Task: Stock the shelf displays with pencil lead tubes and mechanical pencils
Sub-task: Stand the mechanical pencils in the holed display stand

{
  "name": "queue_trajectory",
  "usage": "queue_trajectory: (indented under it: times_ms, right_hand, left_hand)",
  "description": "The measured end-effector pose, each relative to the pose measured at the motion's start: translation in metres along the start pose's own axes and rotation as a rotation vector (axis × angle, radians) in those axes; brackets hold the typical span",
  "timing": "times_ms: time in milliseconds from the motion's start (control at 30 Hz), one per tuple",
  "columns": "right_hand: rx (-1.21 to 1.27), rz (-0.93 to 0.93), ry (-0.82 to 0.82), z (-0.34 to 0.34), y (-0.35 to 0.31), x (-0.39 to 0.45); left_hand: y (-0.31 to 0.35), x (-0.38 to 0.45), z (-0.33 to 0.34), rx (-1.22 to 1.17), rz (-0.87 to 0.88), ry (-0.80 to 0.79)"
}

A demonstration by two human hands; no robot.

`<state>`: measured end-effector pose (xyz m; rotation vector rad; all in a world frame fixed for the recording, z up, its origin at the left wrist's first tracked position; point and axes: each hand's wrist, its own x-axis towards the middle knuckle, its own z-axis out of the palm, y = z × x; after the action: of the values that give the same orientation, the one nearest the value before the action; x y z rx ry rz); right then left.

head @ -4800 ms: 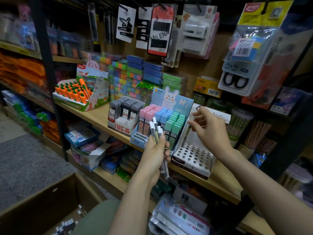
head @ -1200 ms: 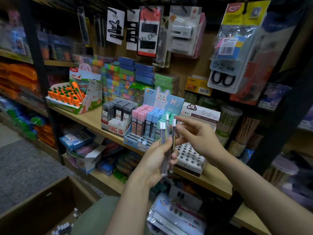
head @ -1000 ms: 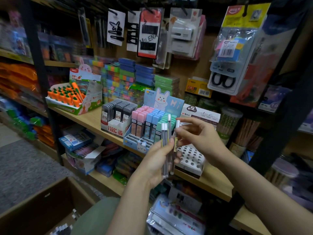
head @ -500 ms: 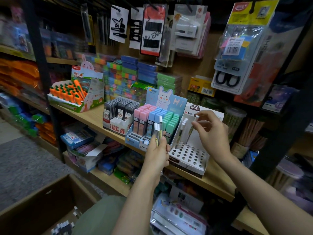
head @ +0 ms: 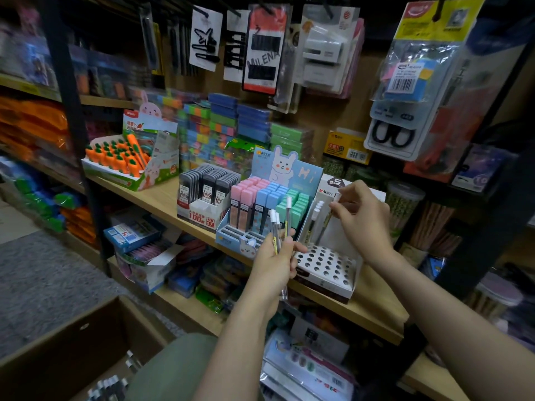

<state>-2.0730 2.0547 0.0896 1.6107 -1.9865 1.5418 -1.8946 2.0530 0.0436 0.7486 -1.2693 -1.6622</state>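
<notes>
The right hand (head: 363,215) pinches one slim clear mechanical pencil (head: 326,224), long axis almost upright, tip just above the white perforated cardboard display (head: 324,266); the left hand (head: 275,264) grips spare pencils (head: 279,227).

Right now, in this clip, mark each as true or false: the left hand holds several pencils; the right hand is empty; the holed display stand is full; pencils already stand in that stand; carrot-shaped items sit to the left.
1. The left hand holds several pencils. True.
2. The right hand is empty. False: it pinches a pencil over the stand.
3. The holed stand is full. False: most holes are empty.
4. Pencils already stand in it. True, at its back left.
5. Carrot-shaped items sit to the left. True.
</notes>
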Motion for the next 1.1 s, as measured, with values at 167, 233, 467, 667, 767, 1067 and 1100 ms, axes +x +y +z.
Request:
queue_trajectory:
  times_ms: [167,233,467,667,767,1067,1100]
  right_hand:
    - [-0.022,0.006,-0.001,0.006,-0.004,0.0]
    - [-0.024,0.032,-0.02,0.008,-0.004,-0.003]
    - [-0.059,0.057,-0.037,0.014,-0.007,-0.004]
    - [-0.127,0.073,-0.092,0.015,-0.005,-0.008]
    - [-0.1,0.079,-0.12,0.013,-0.003,-0.015]
    - [0.137,0.021,-0.246,-0.009,-0.032,-0.023]
    - [0.226,0.058,-0.317,-0.009,-0.037,-0.021]
  left_hand:
    - [0.002,-0.001,-0.002,-0.033,-0.017,0.0]
    - [0.002,-0.001,-0.002,-0.046,-0.022,-0.005]
    - [0.0,-0.001,-0.003,-0.014,-0.029,-0.003]
    - [0.002,-0.005,-0.001,-0.031,-0.044,-0.022]
    - [0.004,-0.008,-0.002,-0.021,-0.048,-0.043]
    - [0.009,-0.009,-0.001,-0.117,-0.076,-0.121]
    - [0.01,-0.009,0.001,-0.13,-0.075,-0.137]
